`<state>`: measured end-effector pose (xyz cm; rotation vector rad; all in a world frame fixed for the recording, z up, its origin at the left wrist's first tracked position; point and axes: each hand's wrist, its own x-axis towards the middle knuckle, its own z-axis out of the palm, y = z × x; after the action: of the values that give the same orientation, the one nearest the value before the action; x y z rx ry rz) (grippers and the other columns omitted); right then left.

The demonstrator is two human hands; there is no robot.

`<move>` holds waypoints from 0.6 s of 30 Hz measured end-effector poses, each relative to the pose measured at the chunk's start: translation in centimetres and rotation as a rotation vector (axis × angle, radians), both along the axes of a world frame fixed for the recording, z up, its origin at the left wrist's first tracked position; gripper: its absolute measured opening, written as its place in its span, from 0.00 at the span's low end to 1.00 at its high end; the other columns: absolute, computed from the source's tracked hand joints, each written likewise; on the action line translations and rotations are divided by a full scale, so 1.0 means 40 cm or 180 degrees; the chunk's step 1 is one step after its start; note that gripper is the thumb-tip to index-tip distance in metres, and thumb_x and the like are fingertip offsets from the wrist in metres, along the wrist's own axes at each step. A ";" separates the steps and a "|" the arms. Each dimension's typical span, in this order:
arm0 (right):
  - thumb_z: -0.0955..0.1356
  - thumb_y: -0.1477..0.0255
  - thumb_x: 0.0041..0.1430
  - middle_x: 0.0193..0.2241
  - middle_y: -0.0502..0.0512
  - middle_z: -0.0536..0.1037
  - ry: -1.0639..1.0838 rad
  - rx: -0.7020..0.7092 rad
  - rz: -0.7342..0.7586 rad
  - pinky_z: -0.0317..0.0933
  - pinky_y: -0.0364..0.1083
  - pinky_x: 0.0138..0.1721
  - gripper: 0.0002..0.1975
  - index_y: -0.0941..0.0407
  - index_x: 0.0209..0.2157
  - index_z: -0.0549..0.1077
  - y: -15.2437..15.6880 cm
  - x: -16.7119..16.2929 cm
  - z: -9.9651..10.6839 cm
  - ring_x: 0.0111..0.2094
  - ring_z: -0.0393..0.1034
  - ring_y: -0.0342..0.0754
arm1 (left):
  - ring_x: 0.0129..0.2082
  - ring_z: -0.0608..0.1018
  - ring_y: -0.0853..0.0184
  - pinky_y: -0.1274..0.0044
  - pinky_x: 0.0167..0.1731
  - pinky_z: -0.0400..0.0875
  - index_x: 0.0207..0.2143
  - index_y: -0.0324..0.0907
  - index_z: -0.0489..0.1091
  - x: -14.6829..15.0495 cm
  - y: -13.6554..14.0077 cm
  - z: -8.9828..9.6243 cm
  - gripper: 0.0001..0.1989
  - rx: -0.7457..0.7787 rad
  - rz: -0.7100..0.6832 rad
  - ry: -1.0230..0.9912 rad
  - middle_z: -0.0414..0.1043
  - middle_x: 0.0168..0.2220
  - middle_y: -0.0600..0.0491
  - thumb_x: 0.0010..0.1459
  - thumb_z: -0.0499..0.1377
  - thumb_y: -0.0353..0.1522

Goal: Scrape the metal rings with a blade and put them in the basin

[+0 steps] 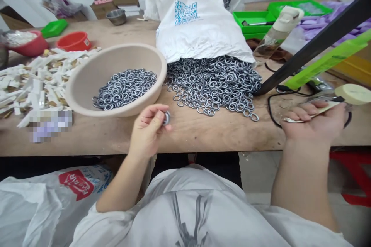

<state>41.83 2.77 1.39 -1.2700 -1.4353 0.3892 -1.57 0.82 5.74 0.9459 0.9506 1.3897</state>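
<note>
My left hand [149, 129] is closed in a pinch on a grey ring [166, 118], just in front of the beige basin [116, 52]. It may be more than one ring; the fingers partly cover it. Far to the right, my right hand [315, 119] is wrapped round a slim pale tool with a dark part [326, 109], whose kind I cannot make out. Inside the basin lies a heap of grey rings [127, 87]. A larger pile of the same rings [214, 81] spills from the mouth of a white printed sack [199, 27].
White and brown scraps [40, 81] cover the table's left side. A red bowl [74, 41] and green trays [255, 21] stand farther back. A dark slanted post [307, 50] and a bright green bar [327, 61] rise on the right, beside a clear bottle [275, 32] and black cable.
</note>
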 end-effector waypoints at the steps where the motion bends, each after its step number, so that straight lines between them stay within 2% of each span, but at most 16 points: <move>1: 0.49 0.37 0.61 0.11 0.52 0.52 0.0218 0.0016 -0.0124 0.39 0.55 0.24 0.38 0.46 0.22 0.75 0.001 0.009 0.001 0.15 0.51 0.50 | 0.20 0.73 0.76 0.83 0.21 0.70 0.36 0.43 0.77 -0.031 0.022 0.021 0.13 0.0329 0.0240 0.0256 0.72 0.26 0.57 0.52 0.71 0.40; 3: 0.50 0.38 0.61 0.11 0.54 0.56 0.0761 -0.0023 -0.0419 0.39 0.54 0.24 0.36 0.45 0.24 0.76 0.004 -0.016 0.002 0.15 0.53 0.51 | 0.23 0.74 0.74 0.78 0.26 0.73 0.38 0.44 0.77 -0.100 0.074 0.058 0.11 0.1020 0.0977 0.0917 0.74 0.30 0.56 0.56 0.68 0.40; 4: 0.50 0.39 0.62 0.12 0.55 0.58 0.0885 -0.0114 -0.0463 0.40 0.54 0.24 0.35 0.45 0.26 0.77 0.005 -0.050 -0.001 0.16 0.54 0.51 | 0.25 0.75 0.72 0.75 0.30 0.75 0.41 0.45 0.78 -0.133 0.100 0.073 0.10 0.1251 0.1268 0.1461 0.75 0.32 0.55 0.57 0.67 0.39; 5: 0.51 0.40 0.62 0.13 0.56 0.61 0.0912 -0.0253 -0.0448 0.41 0.54 0.23 0.35 0.45 0.28 0.77 0.006 -0.095 -0.007 0.17 0.55 0.51 | 0.28 0.76 0.69 0.71 0.35 0.75 0.42 0.46 0.78 -0.160 0.123 0.083 0.11 0.1287 0.1487 0.2197 0.76 0.34 0.54 0.56 0.68 0.36; 7: 0.55 0.42 0.63 0.16 0.56 0.66 0.0757 -0.0608 -0.0260 0.45 0.53 0.23 0.30 0.47 0.31 0.78 0.007 -0.210 -0.028 0.18 0.57 0.51 | 0.40 0.78 0.59 0.60 0.51 0.71 0.44 0.46 0.79 -0.186 0.149 0.090 0.14 0.1089 0.1592 0.3645 0.79 0.40 0.50 0.52 0.69 0.33; 9: 0.65 0.47 0.61 0.23 0.56 0.74 0.0180 -0.0962 0.0047 0.52 0.51 0.26 0.21 0.50 0.35 0.77 0.011 -0.333 -0.051 0.24 0.65 0.52 | 0.51 0.75 0.51 0.56 0.59 0.62 0.44 0.46 0.79 -0.165 0.145 0.073 0.13 0.1153 0.1496 0.4261 0.79 0.47 0.47 0.55 0.67 0.33; 11: 0.73 0.54 0.55 0.31 0.56 0.78 -0.0756 -0.1051 0.0204 0.57 0.49 0.30 0.17 0.54 0.36 0.78 0.025 -0.438 -0.064 0.31 0.70 0.53 | 0.55 0.74 0.53 0.59 0.60 0.61 0.47 0.47 0.78 -0.108 0.115 0.031 0.12 0.1598 0.1149 0.4112 0.78 0.51 0.46 0.60 0.62 0.35; 13: 0.71 0.60 0.59 0.37 0.58 0.80 -0.1535 -0.0991 0.0191 0.59 0.49 0.34 0.14 0.54 0.42 0.79 0.050 -0.510 -0.064 0.37 0.72 0.55 | 0.51 0.77 0.56 0.64 0.57 0.64 0.45 0.47 0.79 -0.040 0.076 -0.027 0.11 0.1858 0.0492 0.3832 0.80 0.47 0.47 0.62 0.60 0.35; 15: 0.71 0.64 0.60 0.41 0.61 0.80 -0.2104 -0.1157 0.0172 0.58 0.49 0.34 0.12 0.53 0.44 0.79 0.085 -0.548 -0.054 0.38 0.73 0.55 | 0.47 0.77 0.57 0.66 0.53 0.66 0.41 0.47 0.79 0.016 0.044 -0.086 0.09 0.1719 0.0041 0.3536 0.81 0.43 0.47 0.63 0.59 0.35; 18: 0.69 0.67 0.63 0.43 0.65 0.80 -0.2510 -0.1488 0.0002 0.58 0.49 0.34 0.11 0.55 0.43 0.80 0.131 -0.561 -0.041 0.38 0.74 0.56 | 0.44 0.77 0.57 0.67 0.50 0.67 0.37 0.46 0.80 0.052 0.023 -0.148 0.08 0.1253 -0.0258 0.2992 0.81 0.40 0.47 0.61 0.60 0.35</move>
<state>19.41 8.03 -0.24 -1.9318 -2.0753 0.2316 0.53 1.73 -0.18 2.0042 1.3045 1.0532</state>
